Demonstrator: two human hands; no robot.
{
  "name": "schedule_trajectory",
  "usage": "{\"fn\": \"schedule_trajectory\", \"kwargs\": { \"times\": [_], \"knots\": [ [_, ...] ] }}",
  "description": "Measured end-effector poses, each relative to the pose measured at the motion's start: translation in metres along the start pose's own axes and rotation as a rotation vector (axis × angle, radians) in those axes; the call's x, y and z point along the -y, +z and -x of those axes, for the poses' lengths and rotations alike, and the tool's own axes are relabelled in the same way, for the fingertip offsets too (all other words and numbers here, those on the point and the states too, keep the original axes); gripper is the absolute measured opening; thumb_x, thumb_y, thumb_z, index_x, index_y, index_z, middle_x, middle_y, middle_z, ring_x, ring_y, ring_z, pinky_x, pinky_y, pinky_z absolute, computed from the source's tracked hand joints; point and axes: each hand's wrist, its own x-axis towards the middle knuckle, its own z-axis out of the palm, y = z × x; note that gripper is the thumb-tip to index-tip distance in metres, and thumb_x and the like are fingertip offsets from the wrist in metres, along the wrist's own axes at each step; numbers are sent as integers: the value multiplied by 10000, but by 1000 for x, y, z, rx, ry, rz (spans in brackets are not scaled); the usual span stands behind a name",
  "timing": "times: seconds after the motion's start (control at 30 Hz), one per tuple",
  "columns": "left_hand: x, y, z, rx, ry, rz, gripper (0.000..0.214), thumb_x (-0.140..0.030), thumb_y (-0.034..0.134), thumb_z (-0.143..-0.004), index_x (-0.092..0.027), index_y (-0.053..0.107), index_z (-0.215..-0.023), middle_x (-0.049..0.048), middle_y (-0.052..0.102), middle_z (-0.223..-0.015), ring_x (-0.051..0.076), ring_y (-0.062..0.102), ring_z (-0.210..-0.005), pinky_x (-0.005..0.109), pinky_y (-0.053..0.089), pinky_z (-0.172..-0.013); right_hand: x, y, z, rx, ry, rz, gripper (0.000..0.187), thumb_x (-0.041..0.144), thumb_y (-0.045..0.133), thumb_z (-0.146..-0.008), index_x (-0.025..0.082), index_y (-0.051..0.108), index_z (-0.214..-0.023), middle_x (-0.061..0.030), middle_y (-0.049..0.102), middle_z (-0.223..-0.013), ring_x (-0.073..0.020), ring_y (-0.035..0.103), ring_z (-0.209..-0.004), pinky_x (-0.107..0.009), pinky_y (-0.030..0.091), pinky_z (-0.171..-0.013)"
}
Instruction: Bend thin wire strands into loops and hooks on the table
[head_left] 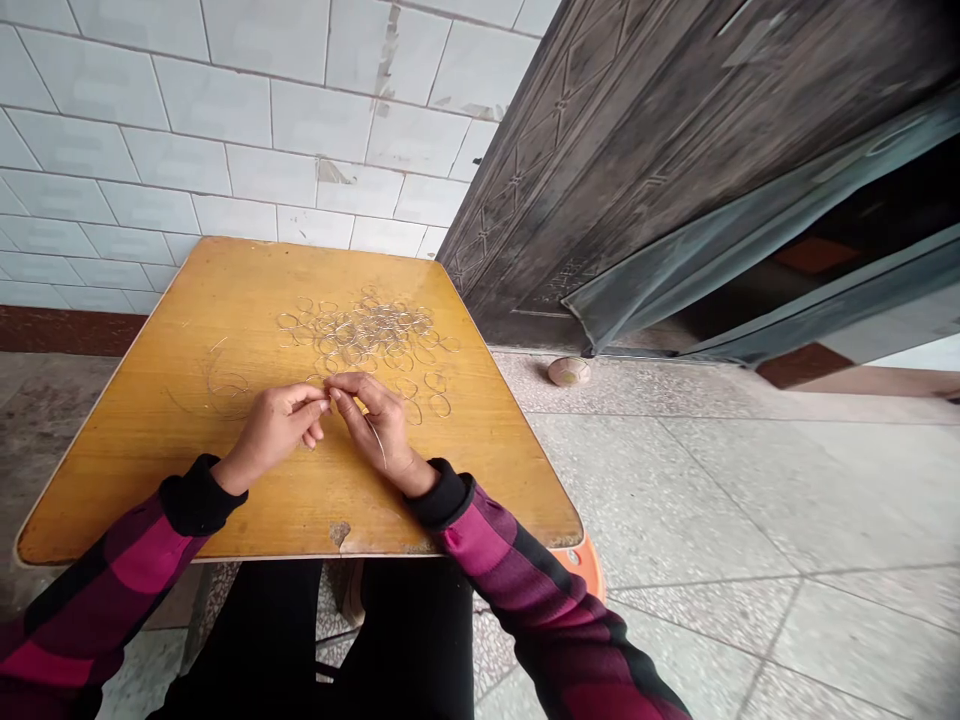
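My left hand [281, 425] and my right hand [375, 420] meet fingertip to fingertip over the front half of the wooden table [480, 470]. Both are closed in a pinch on a thin metal wire [379, 443], whose loose end trails across the back of my right hand. The part between the fingertips is mostly hidden. Just beyond my hands lies a heap of thin wire rings [375, 330], with several single rings [440, 405] to the right of my right hand. Loose, partly curved wire pieces [217, 385] lie left of my left hand.
A white tiled wall [232, 110] stands behind the table, and a dark carved wooden door [570, 150] with a grey-green curtain [675, 270] is at the right. A pale round object [569, 372] lies on the floor. Under the table's right front corner shows an orange stool [589, 568].
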Motion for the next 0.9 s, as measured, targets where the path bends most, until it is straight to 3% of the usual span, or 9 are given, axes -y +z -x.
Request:
{"fn": "schedule_trajectory", "kwargs": {
  "times": [0.13, 0.33, 0.57, 0.9],
  "knots": [
    [-1, -1, -5, -18, -89, 237, 173, -303, 704, -750, -134, 682, -724, -2, 614, -515, 101, 551, -409, 203, 445, -423, -3, 2, 1, 47, -37, -8, 222, 285, 505, -960, 251, 676, -1097, -85, 692, -1031, -210, 633, -1001, -428, 510, -909],
    [-1, -4, -8, 5, -204, 584, 188, -244, 788, -645, -112, 705, -752, 14, 640, -655, 76, 545, -521, 182, 432, -454, -6, 2, 1, 42, -180, 2, 260, 223, 530, -951, 268, 674, -1163, -84, 691, -1080, -194, 633, -1027, -402, 525, -889],
    [1, -7, -13, 15, -254, 779, 151, -184, 797, -671, -98, 693, -738, -3, 601, -628, 46, 517, -518, 143, 433, -465, -1, 0, 0, 55, -199, 70, 244, 240, 545, -949, 267, 685, -1147, -81, 700, -1130, -203, 629, -1074, -431, 498, -931],
    [-3, -11, -15, 24, -445, 945, 158, -35, 611, -827, -120, 597, -695, -28, 542, -608, 10, 519, -455, 61, 425, -400, -4, 3, 3, 58, -243, 117, 203, 251, 597, -919, 265, 701, -1092, -70, 722, -1108, -219, 638, -1081, -446, 483, -954]
  ]
}}
